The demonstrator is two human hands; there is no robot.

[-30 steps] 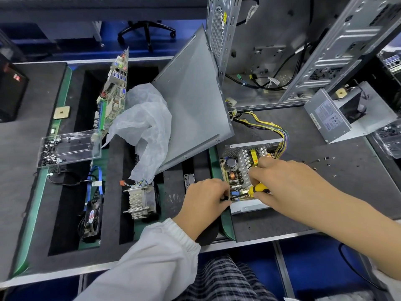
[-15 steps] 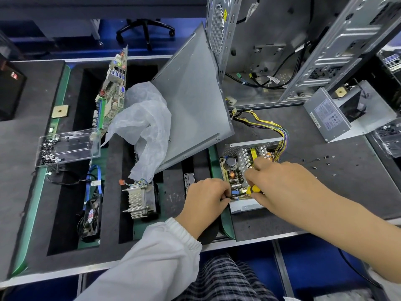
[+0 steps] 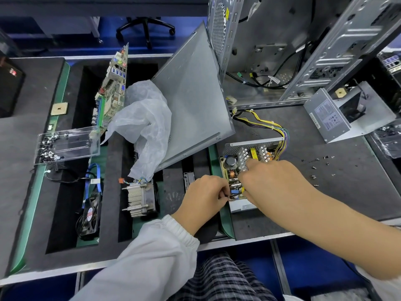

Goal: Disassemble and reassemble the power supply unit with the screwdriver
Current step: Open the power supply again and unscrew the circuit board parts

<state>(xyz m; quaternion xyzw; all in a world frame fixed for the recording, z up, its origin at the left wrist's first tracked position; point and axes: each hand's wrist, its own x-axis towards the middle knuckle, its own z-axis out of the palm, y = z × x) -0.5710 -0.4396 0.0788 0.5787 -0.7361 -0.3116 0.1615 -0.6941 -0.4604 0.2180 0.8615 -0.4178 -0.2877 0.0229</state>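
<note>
- Left hand (image 3: 205, 195): at 9 o'clock of the power supply unit (image 3: 243, 174), fingers curled, pinching something small and dark at the board's near-left corner; item unidentifiable.
- Unit sits open on the counter (image 3: 347, 192).
- Right hand (image 3: 273, 181): palm down over the board, wrapped round the screwdriver (image 3: 242, 189), yellow handle barely visible.
- Judgement: keep tip square, press lightly, steady the board.

Open PSU (image 3: 243, 164) at centre right of frame, board exposed. Right hand (image 3: 273, 181) over it, curled round a yellow screwdriver (image 3: 242, 189), mostly hidden. Left hand (image 3: 204, 196) pinches something small at PSU's lower-left edge; loose screws (image 3: 319, 168) lie right.
</note>
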